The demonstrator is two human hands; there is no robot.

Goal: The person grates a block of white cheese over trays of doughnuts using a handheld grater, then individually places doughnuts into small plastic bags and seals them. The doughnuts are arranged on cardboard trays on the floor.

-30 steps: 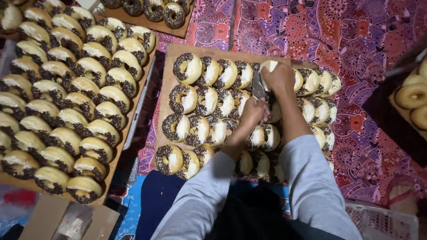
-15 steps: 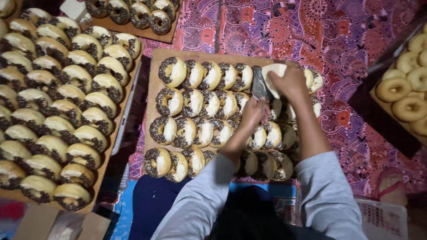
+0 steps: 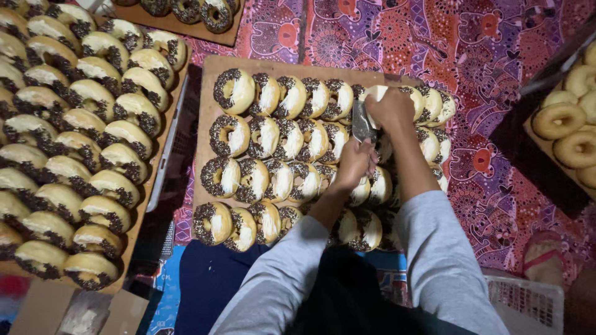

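A wooden board (image 3: 203,133) carries rows of ring doughnuts (image 3: 273,139), each half white icing and half chocolate sprinkles. My right hand (image 3: 392,108) holds one doughnut (image 3: 374,93) above the board's top row. My left hand (image 3: 355,162) grips the handle of a metal spatula (image 3: 361,121), and its blade rests against that doughnut. My grey sleeves hide part of the lower rows.
A second board (image 3: 149,180) on the left is packed with similar iced doughnuts (image 3: 93,124). Dark-topped doughnuts (image 3: 205,11) sit on a tray at the top. Plain doughnuts (image 3: 568,118) lie at the right. Patterned cloth (image 3: 484,68) covers the floor; a white basket (image 3: 528,301) stands at lower right.
Both hands stay together at the board's upper right, blade against the held doughnut. The view has drifted, so the boards sit a little further left and lower.
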